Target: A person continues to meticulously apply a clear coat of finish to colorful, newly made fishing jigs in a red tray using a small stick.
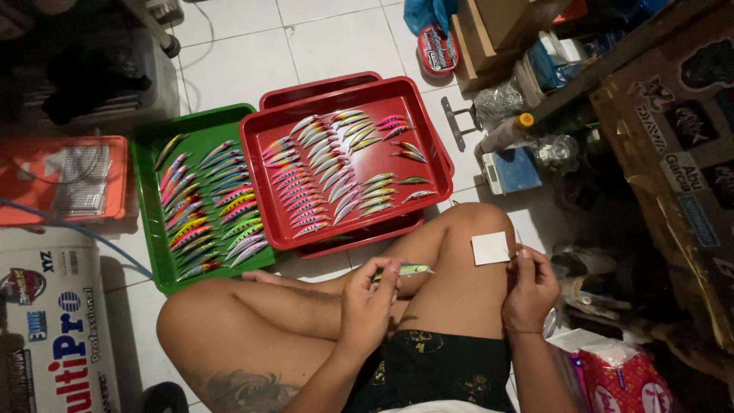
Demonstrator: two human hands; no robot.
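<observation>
I sit cross-legged on a white tiled floor. My left hand (368, 300) holds a slim green and yellow fishing lure (405, 270) by its tail end, over my legs. My right hand (529, 287) is raised beside my right knee with its fingers pinched together; something very small may be between them, too small to tell. A white square of paper (490, 248) rests on my right knee, just left of that hand. In front of me a red tray (417, 103) and a green tray (150, 229) hold rows of several colourful lures.
A second red tray (321, 82) lies under the first. An orange tray (115, 180) with a mesh piece sits at the left, above a printed cardboard box (53, 329). Cardboard boxes, bottles and clutter crowd the right side. A red packet (623, 382) lies by my right hip.
</observation>
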